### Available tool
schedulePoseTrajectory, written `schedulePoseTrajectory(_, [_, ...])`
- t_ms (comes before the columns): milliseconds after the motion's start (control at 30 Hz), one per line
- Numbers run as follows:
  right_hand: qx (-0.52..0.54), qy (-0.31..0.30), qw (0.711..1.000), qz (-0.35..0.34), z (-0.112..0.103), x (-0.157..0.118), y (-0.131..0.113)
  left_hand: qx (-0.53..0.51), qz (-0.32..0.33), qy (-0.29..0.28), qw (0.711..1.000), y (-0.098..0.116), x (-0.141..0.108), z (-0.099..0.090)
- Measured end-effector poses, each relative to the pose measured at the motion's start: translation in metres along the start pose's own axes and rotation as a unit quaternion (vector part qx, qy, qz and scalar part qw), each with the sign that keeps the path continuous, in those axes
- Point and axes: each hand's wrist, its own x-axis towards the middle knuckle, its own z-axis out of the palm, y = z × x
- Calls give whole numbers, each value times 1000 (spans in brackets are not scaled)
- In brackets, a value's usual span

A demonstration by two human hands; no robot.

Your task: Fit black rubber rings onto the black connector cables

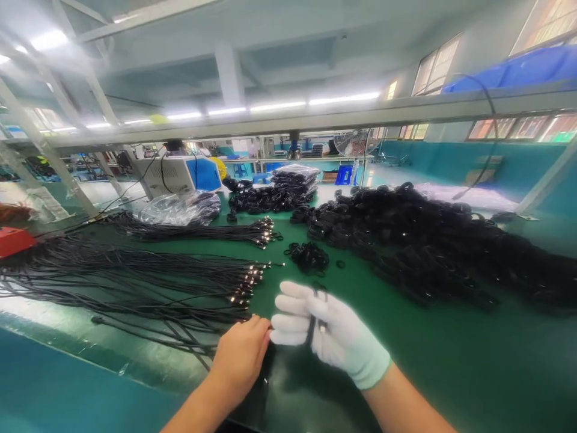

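My bare left hand (242, 350) is at the ends of the long black cables, its fingers curled closed; what they pinch is hidden. Close beside it, my right hand (331, 331) wears a white glove and is turned palm toward me. A short stretch of black cable (312, 328) crosses its palm under the thumb, with a small shiny tip near it. Bunches of long black cables (148, 270) with metal plug ends (247, 282) lie to the left. Beyond my right hand sits a small heap of black rings (309, 257), one loose ring (340, 264) beside it.
A large pile of coiled black cables (406, 234) covers the right of the green table (451, 361). Further back are bagged stacks (295, 174), clear plastic bags (178, 207) and a white-and-blue machine (174, 174). A red box (15, 242) sits far left. A shelf beam (270, 123) spans overhead.
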Motion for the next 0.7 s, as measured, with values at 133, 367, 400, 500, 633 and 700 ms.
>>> schedulePoseTrajectory(133, [-28,64,998,-8,-3,2,4,85,1,-65,994,33,-17,-7])
schedulePoseTrajectory(367, [-67,-8,993,101,-14,-5,24,-16,154,27,988,21,8,-54])
schedulePoseTrajectory(400, [-52,-40,989,132,-14,-6,26,-65,163,13,984,15,15,-60])
schedulePoseTrajectory(500, [-1,-86,978,188,-9,-8,31,-259,147,-60,953,1,34,-61])
schedulePoseTrajectory(633, [24,-54,991,117,-4,-6,28,-338,46,-80,937,-10,34,-27])
schedulePoseTrajectory(700, [13,-7,999,45,-3,-3,21,-265,-6,-54,963,-11,23,-10])
